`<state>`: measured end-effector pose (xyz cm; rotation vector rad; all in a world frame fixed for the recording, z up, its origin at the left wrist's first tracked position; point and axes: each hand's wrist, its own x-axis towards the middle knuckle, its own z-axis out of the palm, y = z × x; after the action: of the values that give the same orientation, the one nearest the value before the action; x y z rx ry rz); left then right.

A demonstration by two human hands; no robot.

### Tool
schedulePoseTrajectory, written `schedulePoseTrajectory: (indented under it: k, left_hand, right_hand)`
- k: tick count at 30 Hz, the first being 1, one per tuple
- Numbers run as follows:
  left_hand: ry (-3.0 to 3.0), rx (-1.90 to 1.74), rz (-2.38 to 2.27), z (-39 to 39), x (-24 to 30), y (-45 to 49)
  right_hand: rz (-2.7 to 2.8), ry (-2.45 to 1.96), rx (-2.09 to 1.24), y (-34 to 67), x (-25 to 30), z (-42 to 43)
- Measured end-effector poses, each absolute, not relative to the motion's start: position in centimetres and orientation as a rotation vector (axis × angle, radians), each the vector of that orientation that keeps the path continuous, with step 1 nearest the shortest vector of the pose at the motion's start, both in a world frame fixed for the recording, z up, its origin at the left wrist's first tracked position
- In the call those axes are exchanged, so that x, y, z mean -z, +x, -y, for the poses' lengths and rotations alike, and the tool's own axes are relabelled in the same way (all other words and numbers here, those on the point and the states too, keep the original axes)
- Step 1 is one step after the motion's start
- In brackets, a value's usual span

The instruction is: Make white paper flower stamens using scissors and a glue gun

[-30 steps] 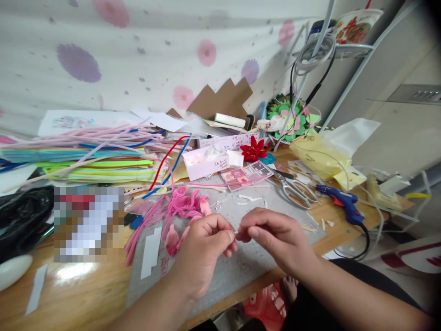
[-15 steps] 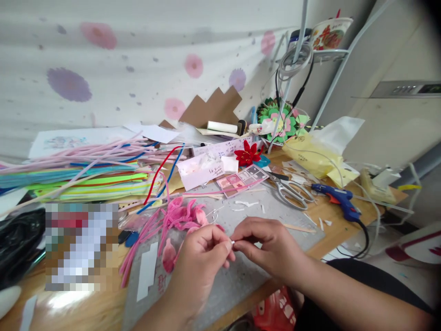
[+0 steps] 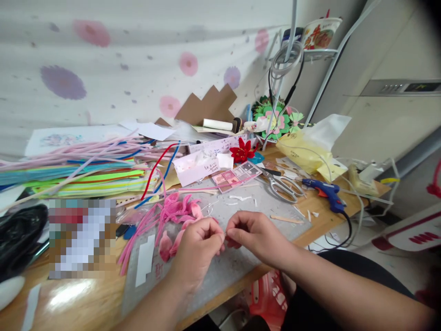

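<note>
Over the grey cutting mat (image 3: 220, 289), my left hand (image 3: 201, 246) is closed, thumb and forefinger pinched together. My right hand (image 3: 253, 235) is pinched too, its fingertips meeting those of the left. Whatever lies between them is too small and too hidden to make out. Just left of my left hand are pink fuzzy petals (image 3: 177, 207) with long pink stems (image 3: 138, 239). Beyond my hands, thin white paper scraps (image 3: 237, 197) lie on the mat, and a flat wooden stick (image 3: 286, 219) rests right of my right hand.
Open silver scissors (image 3: 282, 186) and a blue glue gun (image 3: 325, 193) lie to the right. Farther back are a red fuzzy flower (image 3: 242, 150), an eyeshadow-like palette (image 3: 237, 176) and a white box (image 3: 196, 169). Bundled coloured fuzzy stems (image 3: 86, 179) fill the left side.
A small white piece showed between my fingertips before and is now hardly visible. My hands stay close together. The whole scene has shifted slightly left in view.
</note>
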<state>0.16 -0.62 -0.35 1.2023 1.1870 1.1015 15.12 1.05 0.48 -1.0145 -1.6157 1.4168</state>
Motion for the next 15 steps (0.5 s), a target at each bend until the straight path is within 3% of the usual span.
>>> schedulePoseTrajectory:
  k: [2,4,7,10,15]
  left_hand:
    - [1.2,-1.09,-1.196,0.5,0.3,0.2]
    - [1.175,-1.091,-1.191,0.4,0.2,0.2]
    - [1.108,-1.09,-1.17,0.3,-0.2,0.1]
    - [1.025,-1.079,-1.151,0.2,-0.6,-0.1]
    - [0.974,-1.067,-1.129,0.0,-0.6,-0.3]
  right_hand:
    - [1.521,-1.027,-1.455,16.2,-0.6,-1.4]
    - [1.568,-1.147,-1.294,18.8,-0.8,-2.2]
    - [1.859,-1.723,-0.596,26.0,-1.0,-3.9]
    - [1.662,-2.155,-0.282,34.6,-1.3,-5.2]
    - [1.435,-2.465,-0.218,41.9,0.2,-6.6]
